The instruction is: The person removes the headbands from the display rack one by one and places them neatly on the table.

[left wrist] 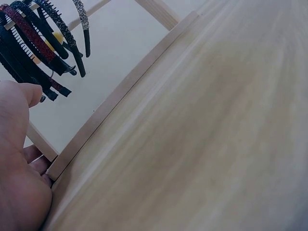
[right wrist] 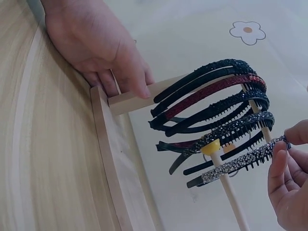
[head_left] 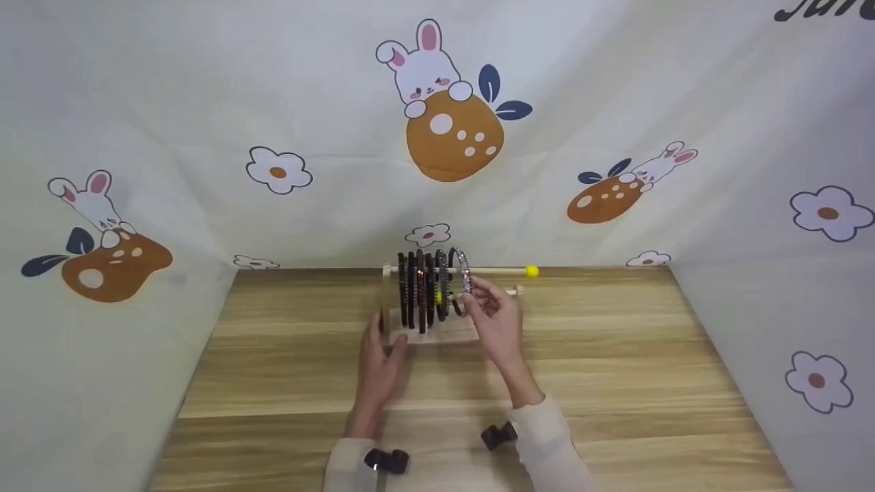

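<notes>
A wooden stand (head_left: pixel 444 333) carries several glittery toothed headbands hung side by side on a rod. In the head view, my left hand (head_left: pixel 378 369) grips the stand's left end low down, thumb in front and fingers partly hidden behind the wood. With thumb and fingertips, my right hand (head_left: pixel 499 326) pinches the silver glitter headband (right wrist: pixel 240 163), the rightmost of the row. That band still loops around the rod. Left of it hang a dark grey sparkly headband (right wrist: pixel 231 129), a dark red headband (right wrist: pixel 211 94) and black ones.
A yellow ball (head_left: pixel 532 271) caps the upper rod's right end; a yellow tip (right wrist: pixel 210 147) tops a lower rod. The stand is on a wood-grain table (head_left: pixel 287 383), near its back edge. Behind and beside it hangs a pale cloth (head_left: pixel 328 82) printed with rabbits and flowers.
</notes>
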Available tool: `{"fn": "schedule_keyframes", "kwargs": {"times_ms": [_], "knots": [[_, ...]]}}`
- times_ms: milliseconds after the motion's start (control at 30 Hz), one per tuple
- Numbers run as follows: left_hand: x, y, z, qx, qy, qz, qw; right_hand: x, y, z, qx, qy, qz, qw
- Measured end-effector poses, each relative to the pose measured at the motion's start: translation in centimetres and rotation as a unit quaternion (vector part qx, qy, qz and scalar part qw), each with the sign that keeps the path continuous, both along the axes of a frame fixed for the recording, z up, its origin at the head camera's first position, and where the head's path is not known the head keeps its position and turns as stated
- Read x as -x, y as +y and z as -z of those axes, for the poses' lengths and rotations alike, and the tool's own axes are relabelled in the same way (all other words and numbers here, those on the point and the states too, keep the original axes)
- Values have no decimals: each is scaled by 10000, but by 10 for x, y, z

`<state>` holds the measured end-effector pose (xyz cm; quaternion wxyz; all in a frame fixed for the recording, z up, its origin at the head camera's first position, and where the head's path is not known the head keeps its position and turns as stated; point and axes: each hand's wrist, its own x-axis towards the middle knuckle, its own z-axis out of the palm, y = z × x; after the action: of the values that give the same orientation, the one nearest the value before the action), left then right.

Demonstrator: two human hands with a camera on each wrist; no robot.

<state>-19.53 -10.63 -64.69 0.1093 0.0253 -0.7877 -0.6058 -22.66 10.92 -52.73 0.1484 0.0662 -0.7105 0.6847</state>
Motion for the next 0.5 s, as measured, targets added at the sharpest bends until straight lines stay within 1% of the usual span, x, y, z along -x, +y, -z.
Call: {"fn": "schedule_keyframes", "kwargs": {"times_ms": [100, 300, 500], "knots": [[0, 0, -1, 10, -27, 23, 10000, 0, 2, -2, 34, 26, 98, 9999], [1, 0, 0, -81, 100, 57, 9999, -3, 5, -7, 122, 208, 154, 9996], [2, 1, 0, -135, 124, 62, 9998, -7, 8, -13, 180, 191, 187, 9995]]}}
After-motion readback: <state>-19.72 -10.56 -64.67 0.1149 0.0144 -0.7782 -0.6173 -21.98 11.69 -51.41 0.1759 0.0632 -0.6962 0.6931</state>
